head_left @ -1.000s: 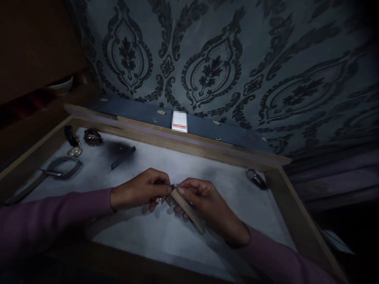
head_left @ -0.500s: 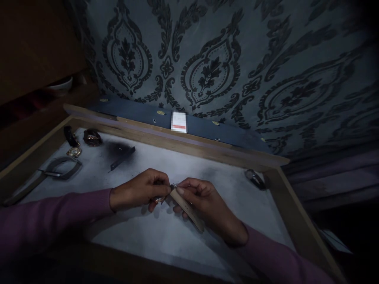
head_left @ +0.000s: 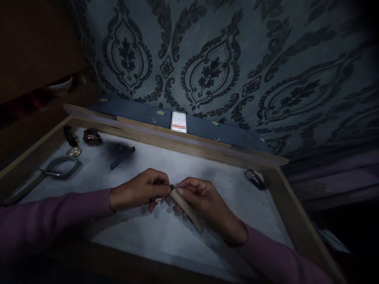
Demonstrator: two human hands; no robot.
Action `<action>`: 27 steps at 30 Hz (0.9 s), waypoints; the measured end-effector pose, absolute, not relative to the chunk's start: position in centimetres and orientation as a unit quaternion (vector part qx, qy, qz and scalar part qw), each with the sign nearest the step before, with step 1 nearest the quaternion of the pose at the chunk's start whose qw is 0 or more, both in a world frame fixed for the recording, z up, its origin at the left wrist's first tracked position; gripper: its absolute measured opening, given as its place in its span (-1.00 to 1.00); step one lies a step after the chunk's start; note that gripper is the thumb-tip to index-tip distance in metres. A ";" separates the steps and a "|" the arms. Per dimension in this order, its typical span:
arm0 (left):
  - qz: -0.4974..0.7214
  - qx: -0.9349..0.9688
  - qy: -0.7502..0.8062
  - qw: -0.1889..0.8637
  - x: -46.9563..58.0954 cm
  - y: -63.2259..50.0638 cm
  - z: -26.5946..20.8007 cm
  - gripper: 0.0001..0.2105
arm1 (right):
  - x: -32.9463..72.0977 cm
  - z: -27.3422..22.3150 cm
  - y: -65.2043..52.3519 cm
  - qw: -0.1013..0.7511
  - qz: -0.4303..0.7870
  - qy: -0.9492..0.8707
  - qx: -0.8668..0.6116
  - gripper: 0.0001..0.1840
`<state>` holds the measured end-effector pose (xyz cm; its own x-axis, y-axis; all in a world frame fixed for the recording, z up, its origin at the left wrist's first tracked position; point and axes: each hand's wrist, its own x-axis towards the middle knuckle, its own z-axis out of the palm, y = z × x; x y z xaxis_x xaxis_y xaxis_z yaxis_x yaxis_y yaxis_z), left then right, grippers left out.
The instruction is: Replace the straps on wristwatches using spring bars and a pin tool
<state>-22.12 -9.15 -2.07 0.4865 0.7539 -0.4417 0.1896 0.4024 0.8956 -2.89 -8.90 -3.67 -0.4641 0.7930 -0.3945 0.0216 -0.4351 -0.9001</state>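
Note:
Between my two hands is a wristwatch (head_left: 159,199), its round case hanging under the fingers of my left hand (head_left: 152,187). That hand is closed on it in a pinch near the strap end. A pale tan watch strap (head_left: 187,210), with small holes along it, slants down to the right. My right hand (head_left: 199,197) pinches the strap's upper end, beside a small metal piece (head_left: 174,186) that looks like the buckle. Fingers hide most of the watch case and the point where the hands meet.
Inside the wooden-rimmed tray (head_left: 204,149), two watches (head_left: 74,151) (head_left: 92,137), a grey belt-like strap (head_left: 66,169) and a dark strip (head_left: 122,158) lie at left. Another watch (head_left: 255,179) sits at the right. A small white box (head_left: 179,122) stands behind the back rim.

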 end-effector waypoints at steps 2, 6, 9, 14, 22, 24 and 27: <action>0.204 0.508 0.461 0.698 -22.1 -9.2 -2.0 -0.84 | -2.9 -3.7 -8.9 0.268 0.724 -0.459 -0.439 -0.63; 0.209 0.502 0.461 0.701 -22.1 -9.2 -2.1 -0.84 | -3.0 -3.6 -8.9 0.266 0.731 -0.452 -0.437 -0.64; 0.207 0.504 0.459 0.702 -22.2 -9.2 -2.2 -0.85 | -3.0 -3.5 -8.9 0.265 0.733 -0.448 -0.438 -0.64; 0.203 0.506 0.461 0.700 -22.1 -9.2 -2.1 -0.85 | -3.0 -3.5 -9.0 0.264 0.732 -0.448 -0.441 -0.67; 0.204 0.513 0.460 0.695 -22.2 -9.2 -2.4 -0.85 | -3.1 -3.7 -8.9 0.269 0.733 -0.442 -0.441 -0.65; 0.206 0.513 0.457 0.697 -22.2 -9.2 -2.5 -0.84 | -3.1 -3.8 -8.9 0.269 0.733 -0.443 -0.440 -0.63; 0.207 0.514 0.454 0.698 -22.2 -9.2 -2.5 -0.84 | -3.0 -3.9 -8.9 0.266 0.733 -0.446 -0.439 -0.63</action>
